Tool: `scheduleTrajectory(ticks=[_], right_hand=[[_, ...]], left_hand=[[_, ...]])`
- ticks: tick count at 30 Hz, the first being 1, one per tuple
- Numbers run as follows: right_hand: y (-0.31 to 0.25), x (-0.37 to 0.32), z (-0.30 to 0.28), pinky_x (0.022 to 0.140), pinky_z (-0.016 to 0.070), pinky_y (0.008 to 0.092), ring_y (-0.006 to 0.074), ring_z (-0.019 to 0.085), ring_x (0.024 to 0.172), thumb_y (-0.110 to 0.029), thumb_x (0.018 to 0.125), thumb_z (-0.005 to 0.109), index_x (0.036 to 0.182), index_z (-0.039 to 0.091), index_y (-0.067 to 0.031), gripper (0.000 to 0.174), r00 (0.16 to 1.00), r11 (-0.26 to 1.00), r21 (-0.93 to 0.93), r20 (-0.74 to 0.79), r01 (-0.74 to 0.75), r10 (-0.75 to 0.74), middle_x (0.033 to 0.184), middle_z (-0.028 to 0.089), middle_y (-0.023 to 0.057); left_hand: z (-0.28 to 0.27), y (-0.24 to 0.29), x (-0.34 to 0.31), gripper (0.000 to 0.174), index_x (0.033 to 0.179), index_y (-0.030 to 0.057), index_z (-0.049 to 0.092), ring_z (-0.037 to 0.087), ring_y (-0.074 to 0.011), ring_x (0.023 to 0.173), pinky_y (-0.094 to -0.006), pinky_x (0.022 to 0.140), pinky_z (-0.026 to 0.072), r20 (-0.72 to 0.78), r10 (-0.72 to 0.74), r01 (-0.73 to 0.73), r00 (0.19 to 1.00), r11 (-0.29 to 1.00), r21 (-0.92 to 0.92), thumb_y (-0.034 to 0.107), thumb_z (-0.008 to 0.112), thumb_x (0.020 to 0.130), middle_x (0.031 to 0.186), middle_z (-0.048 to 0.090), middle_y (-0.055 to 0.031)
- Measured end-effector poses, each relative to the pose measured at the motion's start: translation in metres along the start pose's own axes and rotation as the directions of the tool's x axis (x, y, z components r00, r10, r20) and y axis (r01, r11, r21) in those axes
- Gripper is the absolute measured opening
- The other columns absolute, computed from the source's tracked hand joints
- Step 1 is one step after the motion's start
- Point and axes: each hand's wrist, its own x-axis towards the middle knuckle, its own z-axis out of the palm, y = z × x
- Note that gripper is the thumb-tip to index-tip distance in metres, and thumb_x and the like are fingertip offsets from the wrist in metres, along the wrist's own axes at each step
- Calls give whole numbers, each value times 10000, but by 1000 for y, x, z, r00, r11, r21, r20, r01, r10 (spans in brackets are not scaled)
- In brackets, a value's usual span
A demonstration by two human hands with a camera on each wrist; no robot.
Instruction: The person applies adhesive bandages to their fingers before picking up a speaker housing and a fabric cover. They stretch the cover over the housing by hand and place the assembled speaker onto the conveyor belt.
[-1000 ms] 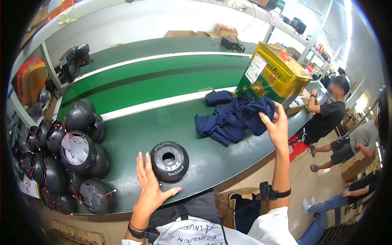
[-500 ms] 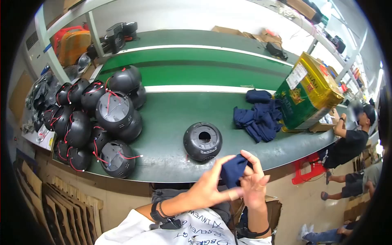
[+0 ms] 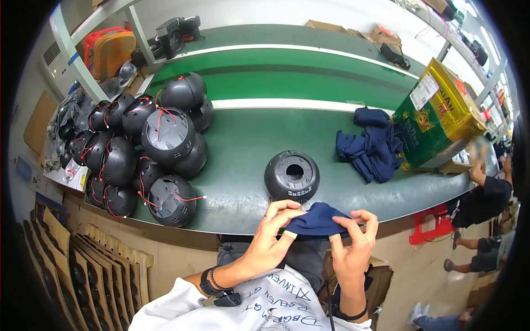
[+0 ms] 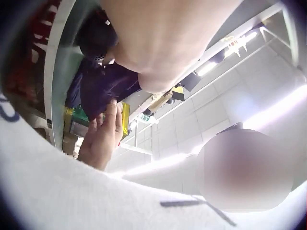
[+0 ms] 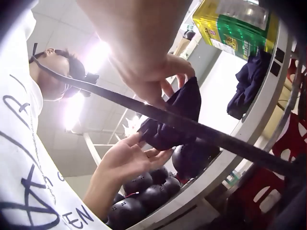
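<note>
A small piece of dark blue cloth (image 3: 317,219) is stretched between both hands at the front edge of the bench. My left hand (image 3: 269,236) pinches its left end, thumb below and fingers above. At the right end, my right hand (image 3: 353,245) grips it between thumb and fingers. Just beyond the cloth stands a round black plastic housing (image 3: 276,175) with a hole in its top. In the right wrist view the cloth (image 5: 181,112) hangs in folds, and the left fingers reach under its lower edge. A heap of similar blue cloth pieces (image 3: 372,149) lies farther right.
Several black round housings (image 3: 118,160) with red wires are piled on the left of the green bench (image 3: 237,138). A yellow and green tin (image 3: 441,118) stands at the right. Cartons with dividers (image 3: 88,265) sit on the floor at left. People are at the far right.
My right hand has brought one cloth piece from the heap to the front edge. My left hand has left the housing's side and taken the other end. The head view has shifted right.
</note>
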Motion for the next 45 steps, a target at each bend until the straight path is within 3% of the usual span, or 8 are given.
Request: scheduleTrajectory(ticks=[8,12,16,18,22,36,40,45], right_hand=[[-1,-11,7,883,469,423,327,540,1184,2,687,746,985,794,-65,309,950,970,-236,-286,62,-130,1201,636,133],[9,-13,11,987,438,416,338,523,1197,-72,733,802,921,787,-66,188,880,781,482,-43,-396,473,1289,609,134],[19,-4,18,914,491,293,178,616,977,-37,832,758,951,713,-29,127,941,968,-239,-304,76,-149,1125,664,113],[43,-15,37,907,508,312,166,615,968,-57,957,670,1065,594,-45,133,949,479,831,172,-283,263,1137,659,106],[23,-14,31,882,560,308,162,676,939,-23,1034,545,1135,496,-62,119,861,-136,910,414,-391,296,1097,674,85],[91,-55,67,887,570,457,299,681,989,-438,1097,405,1217,568,-31,455,847,-369,808,524,-460,91,1146,676,232],[66,-24,51,924,573,568,404,677,1117,-502,1067,461,1379,541,-61,546,915,-378,839,399,-390,-59,1264,632,289],[71,-50,52,862,619,545,445,635,1192,-338,951,682,1540,316,-55,748,954,-508,826,298,-245,23,1420,523,298]], left_hand=[[14,-11,-16,307,1360,-34,550,645,-191,1182,-370,1011,563,45,-345,347,937,912,-220,57,518,1069,1287,653,-113],[5,-14,-8,368,1426,15,487,647,-211,1200,-393,1013,564,102,-505,469,857,683,-561,45,492,1059,1350,629,-125],[-1,-16,-5,412,1452,14,445,632,-284,1244,-517,1069,516,273,-465,453,842,337,-825,77,501,1049,1376,602,-151],[1,-27,-8,407,1440,1,454,632,-287,1245,-512,1066,515,402,-419,500,814,154,-852,108,512,1052,1368,602,-158],[-1,-34,-6,424,1445,-30,459,623,-294,1268,-489,1081,506,355,-454,483,817,202,-852,135,502,1057,1385,601,-191],[-11,-49,-13,462,1356,-26,537,643,-256,1211,-411,1070,512,537,-191,527,822,-104,-844,352,506,1092,1335,633,-167],[-5,-18,1,515,1440,-38,460,582,-247,1291,-423,1098,467,437,-203,474,876,521,-710,290,585,1063,1400,583,-142],[1,-20,4,359,1416,82,467,643,-129,1157,-328,958,562,471,-535,713,701,508,-483,220,529,1091,1274,629,-46]])
